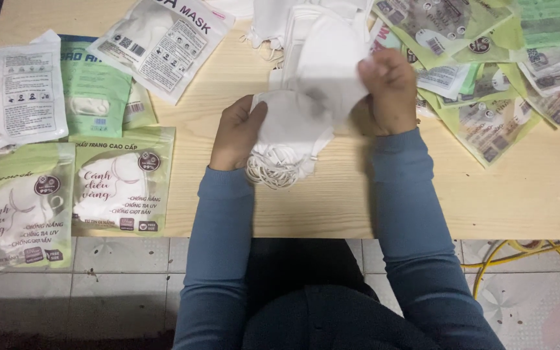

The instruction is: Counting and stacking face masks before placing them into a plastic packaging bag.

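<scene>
My left hand point(236, 133) grips a small stack of folded white face masks point(290, 126) over the wooden table point(533, 194), their elastic loops point(273, 172) dangling below. My right hand point(390, 87) pinches the edge of one white mask point(328, 55) and lifts it off the top of the stack. Both arms wear blue sleeves. More loose white masks point(273, 23) lie piled behind the hands.
Filled mask packets in green and clear bags point(121, 181) lie at the left, some hanging over the table's front edge. A heap of empty flat green packets point(494, 110) covers the right rear. Tiled floor and a yellow cable point(520, 253) show below.
</scene>
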